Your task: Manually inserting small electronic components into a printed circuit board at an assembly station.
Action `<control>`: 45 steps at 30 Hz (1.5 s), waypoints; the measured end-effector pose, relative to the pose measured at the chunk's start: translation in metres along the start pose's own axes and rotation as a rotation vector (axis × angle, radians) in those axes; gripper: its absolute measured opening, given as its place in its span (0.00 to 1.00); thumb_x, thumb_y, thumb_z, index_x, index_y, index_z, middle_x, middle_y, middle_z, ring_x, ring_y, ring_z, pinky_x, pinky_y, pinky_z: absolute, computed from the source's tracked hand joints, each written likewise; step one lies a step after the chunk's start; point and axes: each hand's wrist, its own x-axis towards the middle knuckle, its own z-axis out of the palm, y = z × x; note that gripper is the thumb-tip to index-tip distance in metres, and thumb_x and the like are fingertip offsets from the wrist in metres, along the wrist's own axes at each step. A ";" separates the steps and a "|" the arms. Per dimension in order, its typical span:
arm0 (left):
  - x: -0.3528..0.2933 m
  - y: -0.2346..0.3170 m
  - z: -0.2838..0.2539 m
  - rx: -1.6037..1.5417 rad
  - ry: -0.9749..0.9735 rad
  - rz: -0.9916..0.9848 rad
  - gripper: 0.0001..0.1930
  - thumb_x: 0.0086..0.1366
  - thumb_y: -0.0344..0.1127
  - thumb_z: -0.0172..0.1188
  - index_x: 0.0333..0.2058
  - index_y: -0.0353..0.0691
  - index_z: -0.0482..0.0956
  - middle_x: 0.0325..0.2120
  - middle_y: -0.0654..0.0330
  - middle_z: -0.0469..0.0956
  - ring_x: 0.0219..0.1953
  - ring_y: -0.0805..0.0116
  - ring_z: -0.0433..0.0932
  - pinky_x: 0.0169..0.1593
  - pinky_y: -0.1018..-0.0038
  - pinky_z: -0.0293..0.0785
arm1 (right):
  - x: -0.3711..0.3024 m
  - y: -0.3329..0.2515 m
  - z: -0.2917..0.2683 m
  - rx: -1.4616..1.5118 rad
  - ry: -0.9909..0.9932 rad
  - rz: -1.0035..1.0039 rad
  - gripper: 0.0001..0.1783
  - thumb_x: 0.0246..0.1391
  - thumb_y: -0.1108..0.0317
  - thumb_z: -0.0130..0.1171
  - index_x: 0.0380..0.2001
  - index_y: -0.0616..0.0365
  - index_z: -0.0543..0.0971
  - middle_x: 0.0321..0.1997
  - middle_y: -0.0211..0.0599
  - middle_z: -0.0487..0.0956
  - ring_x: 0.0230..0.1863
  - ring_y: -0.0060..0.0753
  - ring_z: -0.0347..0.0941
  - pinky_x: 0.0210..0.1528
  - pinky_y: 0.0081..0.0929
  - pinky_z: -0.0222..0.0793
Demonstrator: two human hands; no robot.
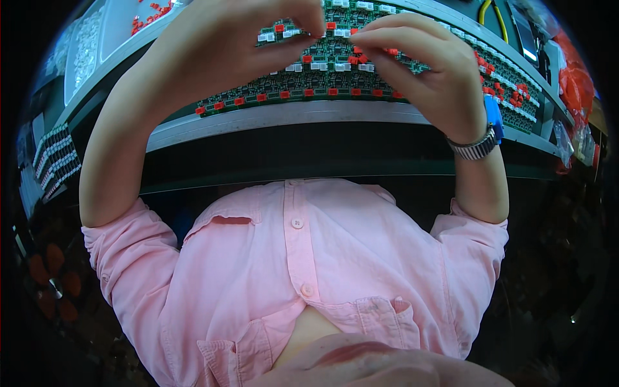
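Observation:
Rows of green circuit boards lie in front of me, carrying white connectors and small red connectors. Over their middle my left hand has thumb and forefinger pinched together. Facing it, a short gap away, my right hand also pinches with thumb and forefinger, close to a red connector on the boards. Whatever sits between either pair of fingertips is too small to make out. Several red pieces cluster below the right fingertips. A metal-banded watch is on my right wrist.
A metal rail edges the boards on my side. At far left stand a bin of white parts and a tray with red pieces. Yellow-handled pliers and a red plastic bag are at right. Striped strips stack at left.

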 end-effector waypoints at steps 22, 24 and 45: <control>-0.028 0.008 -0.012 -0.342 0.088 -0.352 0.11 0.53 0.16 0.64 0.36 0.33 0.82 0.31 0.56 0.81 0.29 0.67 0.78 0.35 0.80 0.75 | 0.012 -0.011 -0.018 -0.508 -0.423 -0.093 0.03 0.47 0.72 0.59 0.28 0.54 0.78 0.31 0.31 0.76 0.33 0.32 0.72 0.36 0.23 0.68; -0.031 0.006 -0.014 -0.272 0.094 -0.279 0.11 0.53 0.16 0.64 0.35 0.33 0.82 0.31 0.56 0.81 0.29 0.68 0.78 0.35 0.81 0.75 | 0.012 -0.010 -0.018 -0.513 -0.428 -0.097 0.02 0.47 0.72 0.59 0.27 0.54 0.78 0.32 0.30 0.76 0.33 0.32 0.71 0.36 0.23 0.68; -0.056 -0.015 -0.028 -0.069 0.080 -0.098 0.08 0.51 0.16 0.64 0.32 0.32 0.82 0.31 0.57 0.80 0.30 0.67 0.77 0.33 0.79 0.73 | -0.010 -0.014 -0.001 -0.096 -0.096 0.071 0.11 0.54 0.79 0.60 0.41 0.59 0.82 0.41 0.36 0.80 0.34 0.30 0.75 0.32 0.20 0.71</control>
